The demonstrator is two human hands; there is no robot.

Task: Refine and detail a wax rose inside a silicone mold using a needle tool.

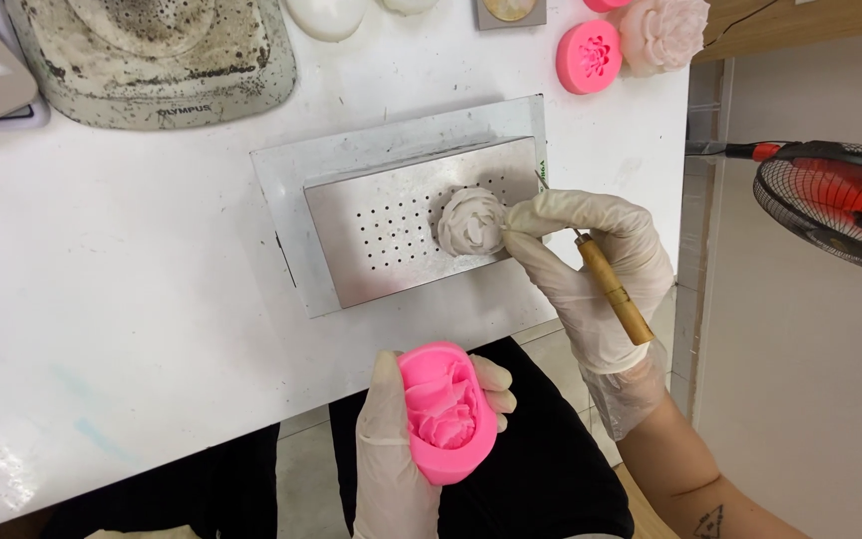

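a: starting at the far left, what's on the white table (pixel 132 289)?

b: a grimy grey machine base (pixel 152 60) sits at the top left edge. moving right, a perforated metal tray (pixel 391 230) rests on a larger flat metal plate (pixel 281 180).

a: and the hands?

b: the left hand (pixel 391 449), gloved, is low in the middle, off the table's edge above dark trousers. its fingers are wrapped around a pink silicone flower mould (pixel 446 424), cavity facing up.

a: where's the cast piece?

b: a white flower casting (pixel 471 222) lies on the right end of the perforated tray. the right hand (pixel 591 269), also gloved, touches it with thumb and forefinger while gripping a wooden-handled pick (pixel 613 289), its thin metal tip pointing up past the flower.

a: further right?

b: a round pink mould (pixel 588 56) and a pale flower casting (pixel 662 32) at the table's top corner, then a red fan (pixel 835 200) beyond the table edge.
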